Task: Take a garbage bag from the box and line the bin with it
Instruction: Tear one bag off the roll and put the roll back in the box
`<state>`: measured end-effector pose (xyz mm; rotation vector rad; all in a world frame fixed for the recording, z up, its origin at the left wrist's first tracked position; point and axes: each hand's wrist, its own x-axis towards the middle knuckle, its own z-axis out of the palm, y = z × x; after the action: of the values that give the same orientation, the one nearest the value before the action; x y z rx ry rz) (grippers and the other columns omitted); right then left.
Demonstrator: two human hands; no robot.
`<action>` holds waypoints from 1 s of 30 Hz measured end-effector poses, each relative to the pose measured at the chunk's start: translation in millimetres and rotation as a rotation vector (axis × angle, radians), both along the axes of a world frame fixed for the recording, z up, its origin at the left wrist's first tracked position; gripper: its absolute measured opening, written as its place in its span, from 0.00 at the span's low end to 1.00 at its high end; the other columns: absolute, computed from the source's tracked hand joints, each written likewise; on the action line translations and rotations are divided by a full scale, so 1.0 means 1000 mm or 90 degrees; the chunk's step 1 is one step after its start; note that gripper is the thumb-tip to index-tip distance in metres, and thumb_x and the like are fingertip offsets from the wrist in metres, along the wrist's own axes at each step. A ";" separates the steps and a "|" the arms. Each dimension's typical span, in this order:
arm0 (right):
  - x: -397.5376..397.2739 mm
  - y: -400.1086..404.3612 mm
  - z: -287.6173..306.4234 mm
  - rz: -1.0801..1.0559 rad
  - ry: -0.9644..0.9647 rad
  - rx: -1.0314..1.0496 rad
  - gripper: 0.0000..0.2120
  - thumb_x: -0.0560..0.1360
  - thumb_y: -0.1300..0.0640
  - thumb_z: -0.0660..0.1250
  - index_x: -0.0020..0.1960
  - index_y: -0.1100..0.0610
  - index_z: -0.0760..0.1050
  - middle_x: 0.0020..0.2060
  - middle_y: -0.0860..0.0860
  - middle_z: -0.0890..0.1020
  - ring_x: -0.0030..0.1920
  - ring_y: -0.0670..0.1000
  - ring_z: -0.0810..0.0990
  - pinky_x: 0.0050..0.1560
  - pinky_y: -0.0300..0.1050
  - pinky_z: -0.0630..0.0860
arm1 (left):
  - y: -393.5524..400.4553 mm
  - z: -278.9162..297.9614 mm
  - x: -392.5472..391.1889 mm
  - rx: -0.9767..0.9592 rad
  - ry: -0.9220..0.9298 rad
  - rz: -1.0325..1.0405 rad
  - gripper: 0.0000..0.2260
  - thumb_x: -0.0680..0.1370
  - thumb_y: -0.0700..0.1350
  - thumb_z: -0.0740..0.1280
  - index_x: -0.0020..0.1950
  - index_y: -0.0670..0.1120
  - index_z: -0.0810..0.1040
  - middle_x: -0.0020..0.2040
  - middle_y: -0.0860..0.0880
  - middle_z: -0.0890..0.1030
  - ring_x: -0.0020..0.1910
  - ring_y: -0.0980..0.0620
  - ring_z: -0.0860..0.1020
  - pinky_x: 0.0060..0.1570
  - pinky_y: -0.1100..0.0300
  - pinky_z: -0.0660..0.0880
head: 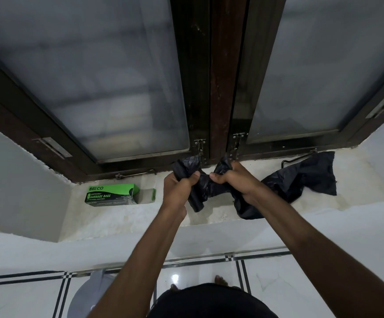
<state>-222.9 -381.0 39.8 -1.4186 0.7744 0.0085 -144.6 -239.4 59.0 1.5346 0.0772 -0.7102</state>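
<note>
Black garbage bag plastic [205, 184] is stretched between my two hands above the white window sill [154, 216]. My left hand [178, 187] grips a rolled black part of it. My right hand [234, 180] grips the bunched part beside it, and a loose length of the bag [305, 177] trails right across the sill. The green and black garbage bag box [112, 195] lies on the sill to the left of my hands, its right end flap open. A grey bin [90, 297] shows partly on the floor at the bottom left, behind my left arm.
Dark-framed frosted windows [117, 83] rise right behind the sill, with latches [200, 148] close to my hands. The recess has white walls on both sides. Below is a white tiled floor [278, 288] with black lines, and my toes show at the bottom.
</note>
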 end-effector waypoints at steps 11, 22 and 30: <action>-0.027 -0.036 -0.012 -0.037 0.118 -0.328 0.09 0.76 0.52 0.72 0.40 0.52 0.76 0.44 0.55 0.83 0.50 0.58 0.82 0.51 0.50 0.76 | 0.031 0.013 0.057 -0.044 0.015 0.133 0.05 0.77 0.36 0.70 0.45 0.44 0.78 0.43 0.46 0.82 0.43 0.47 0.80 0.50 0.51 0.79; -0.003 -0.009 0.006 0.251 0.083 -0.525 0.34 0.71 0.36 0.72 0.71 0.47 0.66 0.67 0.50 0.77 0.66 0.55 0.77 0.57 0.46 0.74 | 0.041 -0.002 0.030 -0.124 0.237 0.089 0.09 0.80 0.45 0.68 0.57 0.42 0.76 0.54 0.41 0.82 0.53 0.43 0.81 0.46 0.50 0.80; -0.008 0.003 -0.007 0.078 -0.075 -0.803 0.17 0.79 0.55 0.68 0.66 0.57 0.77 0.60 0.54 0.81 0.60 0.56 0.79 0.60 0.48 0.75 | 0.057 -0.006 0.026 -0.199 0.260 0.093 0.08 0.81 0.40 0.66 0.57 0.39 0.78 0.52 0.41 0.83 0.54 0.42 0.81 0.58 0.45 0.79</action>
<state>-231.3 -378.4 32.6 -2.6191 0.5768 -0.5496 -118.1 -181.9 52.7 1.0586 0.3639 -0.8657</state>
